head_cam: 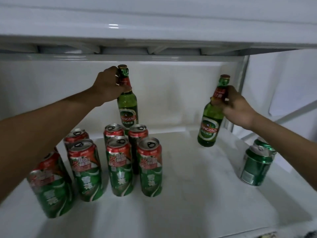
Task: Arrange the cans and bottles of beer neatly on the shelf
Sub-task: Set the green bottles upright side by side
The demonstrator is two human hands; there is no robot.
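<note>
glossy green glass bottles (127,103), shiny metal cans (118,165), seemingly matt white shelf (188,186).

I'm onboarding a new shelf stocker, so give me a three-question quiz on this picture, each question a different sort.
1. True or false: the left hand grips the neck of a green bottle standing behind the red-and-green cans.
2. Which bottle tilts? A) the one in the left hand B) the one in the right hand C) neither
3. Fill in: the two plain green cans stand on the shelf at the ____ side.

Key: 1 true; 2 B, the right-hand bottle leans with its base toward the left; 3 right.
</note>
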